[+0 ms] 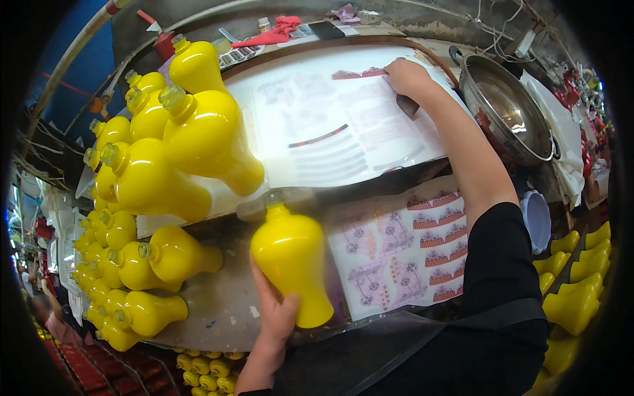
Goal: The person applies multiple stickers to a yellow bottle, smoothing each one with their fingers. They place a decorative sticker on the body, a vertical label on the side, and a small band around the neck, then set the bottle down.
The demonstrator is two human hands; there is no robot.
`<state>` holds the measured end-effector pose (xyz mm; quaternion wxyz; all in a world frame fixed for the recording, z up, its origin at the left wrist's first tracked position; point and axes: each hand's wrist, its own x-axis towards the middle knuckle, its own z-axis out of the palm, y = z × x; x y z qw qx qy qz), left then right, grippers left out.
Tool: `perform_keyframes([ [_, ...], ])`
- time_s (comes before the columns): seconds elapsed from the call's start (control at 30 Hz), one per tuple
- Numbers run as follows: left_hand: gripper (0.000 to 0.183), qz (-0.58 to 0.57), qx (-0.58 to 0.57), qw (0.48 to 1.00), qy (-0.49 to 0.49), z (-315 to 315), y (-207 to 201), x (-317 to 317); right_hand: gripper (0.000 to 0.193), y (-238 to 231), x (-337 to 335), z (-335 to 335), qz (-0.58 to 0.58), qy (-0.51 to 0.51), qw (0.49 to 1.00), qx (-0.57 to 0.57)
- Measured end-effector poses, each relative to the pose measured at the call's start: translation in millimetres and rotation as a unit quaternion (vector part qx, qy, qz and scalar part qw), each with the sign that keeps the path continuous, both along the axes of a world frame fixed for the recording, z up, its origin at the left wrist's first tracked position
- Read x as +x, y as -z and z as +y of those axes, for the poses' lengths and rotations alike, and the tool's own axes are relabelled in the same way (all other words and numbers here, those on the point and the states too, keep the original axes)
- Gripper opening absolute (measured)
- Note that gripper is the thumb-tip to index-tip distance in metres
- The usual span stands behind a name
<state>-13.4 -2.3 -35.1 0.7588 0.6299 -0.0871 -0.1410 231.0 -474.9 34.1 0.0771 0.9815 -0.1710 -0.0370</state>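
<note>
My left hand (277,310) is wrapped round the lower side of a glossy yellow glass bottle (288,247), which stands upright with its clear threaded neck facing away from me. My right hand (407,78) reaches to the far side of a wet white work surface (277,165). Its fingertips are closed at the right end of a red scalloped decal strip (360,74). From under that palm sticks out a dark flat piece (407,105), like a scraper. A dark and red curved strip (318,136) lies on the decal sheet nearer to me.
Many yellow bottles (208,132) crowd the left side. Decal sheets (399,257) lie right of the held bottle. A metal pan (512,105) stands at the far right, above a pale basin (535,221). Red cloth (274,32) and a phone (327,30) lie at the back.
</note>
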Motion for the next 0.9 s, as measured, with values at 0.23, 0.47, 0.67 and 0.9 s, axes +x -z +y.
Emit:
perform_keyframes([
  [0.23,0.083,0.052,-0.009,0.999,0.014,4.8,1.6,-1.6,0.041,-8.3,-16.1,11.1,-0.022,-0.040,0.998,0.049],
  [0.47,0.077,0.090,-0.026,0.996,0.005,4.3,-0.6,0.5,0.034,-8.6,-7.4,20.5,-0.023,-0.039,0.998,0.032],
  [0.67,0.076,0.082,-0.026,0.996,0.004,0.9,-4.6,1.1,0.038,-19.1,-16.2,27.4,-0.035,-0.088,0.986,0.135],
  [0.9,0.079,0.069,-0.015,0.997,0.009,0.8,-3.5,1.6,0.034,-18.5,-6.9,32.5,-0.122,-0.146,0.957,0.219],
])
